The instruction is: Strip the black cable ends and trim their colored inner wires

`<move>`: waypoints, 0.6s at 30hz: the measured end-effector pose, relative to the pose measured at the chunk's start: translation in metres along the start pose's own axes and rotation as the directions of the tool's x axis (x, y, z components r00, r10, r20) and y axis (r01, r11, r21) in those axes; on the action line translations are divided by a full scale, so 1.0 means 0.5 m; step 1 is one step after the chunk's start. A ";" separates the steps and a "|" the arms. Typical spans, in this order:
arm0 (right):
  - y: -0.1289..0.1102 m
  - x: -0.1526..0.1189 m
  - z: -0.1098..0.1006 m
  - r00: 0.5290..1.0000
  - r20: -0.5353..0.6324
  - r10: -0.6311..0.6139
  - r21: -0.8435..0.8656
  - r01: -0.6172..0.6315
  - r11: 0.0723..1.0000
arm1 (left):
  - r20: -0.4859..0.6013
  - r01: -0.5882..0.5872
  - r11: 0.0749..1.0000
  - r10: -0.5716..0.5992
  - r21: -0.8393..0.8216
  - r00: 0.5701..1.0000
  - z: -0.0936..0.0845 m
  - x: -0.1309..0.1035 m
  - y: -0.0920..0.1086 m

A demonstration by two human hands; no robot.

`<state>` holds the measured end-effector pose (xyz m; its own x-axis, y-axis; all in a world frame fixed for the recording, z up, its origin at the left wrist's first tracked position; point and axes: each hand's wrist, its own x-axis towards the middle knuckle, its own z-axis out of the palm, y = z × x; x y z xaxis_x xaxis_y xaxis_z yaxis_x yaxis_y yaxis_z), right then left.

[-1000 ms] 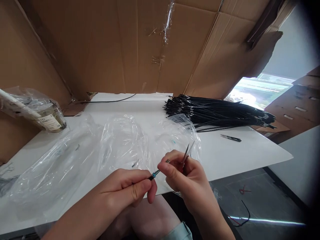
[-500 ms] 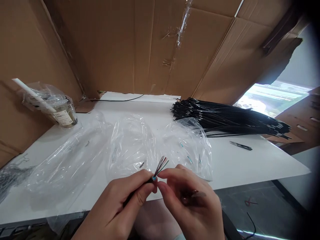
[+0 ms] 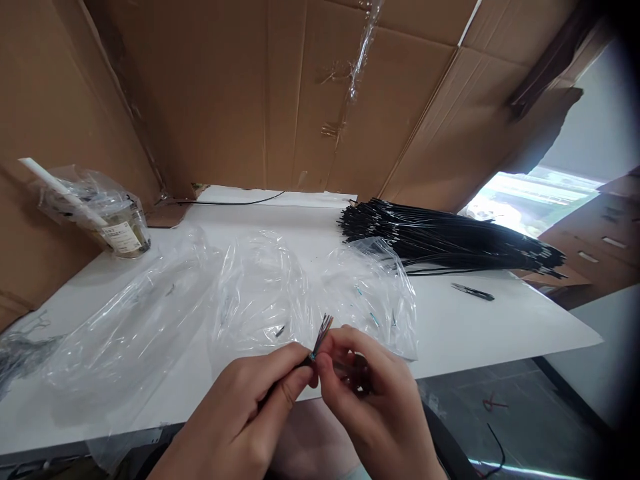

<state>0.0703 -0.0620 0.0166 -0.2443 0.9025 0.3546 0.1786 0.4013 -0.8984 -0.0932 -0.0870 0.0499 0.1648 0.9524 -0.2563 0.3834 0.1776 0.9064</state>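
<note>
My left hand (image 3: 260, 393) is closed around a black cable, most of which is hidden inside the fist. From the cable's stripped end, a bunch of thin coloured wires (image 3: 323, 333) fans upward, with a bit of blue showing at its base. My right hand (image 3: 370, 393) pinches at the right side of these wires between thumb and forefinger; which strands it has is hidden. Something dark shows partly in the right palm, too covered to name. Behind the hands lie clear plastic bags (image 3: 260, 280) with small dark and blue scraps on them.
A thick bundle of black cables (image 3: 440, 233) lies at the back right, with small thread snips (image 3: 473, 292) in front. At left stand a bagged drink cup (image 3: 125, 233) and a tangle of grey strands (image 3: 23, 357). Cardboard walls (image 3: 225, 100) enclose the white table (image 3: 465, 333).
My right thumb and forefinger, apart before, have come together on the wires. The wires are bunched closer. The view has shifted slightly, and the left hand keeps its hold.
</note>
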 end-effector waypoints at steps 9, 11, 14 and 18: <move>-0.009 -0.002 -0.011 0.989 -0.112 0.100 0.173 -0.080 0.982 | -0.027 0.085 0.985 -0.090 -0.152 0.996 0.024 0.011 -0.016; -0.004 -0.006 -0.013 0.985 -0.144 0.092 0.155 -0.069 0.986 | -0.006 -0.005 0.994 0.005 -0.113 1.000 0.028 0.016 -0.008; 0.010 -0.006 -0.018 0.990 -0.138 0.013 0.066 -0.004 0.998 | -0.008 -0.064 0.994 0.064 -0.087 0.998 0.032 0.024 0.000; 0.022 -0.004 -0.034 0.999 -0.027 0.035 -0.024 -0.035 0.999 | 0.011 -0.038 0.996 0.039 -0.076 0.999 0.031 0.027 0.000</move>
<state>0.0889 -0.0566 0.0104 -0.2119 0.9199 0.3301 0.2096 0.3726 -0.9040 -0.0768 -0.0780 0.0410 0.1900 0.9558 -0.2245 0.3062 0.1596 0.9385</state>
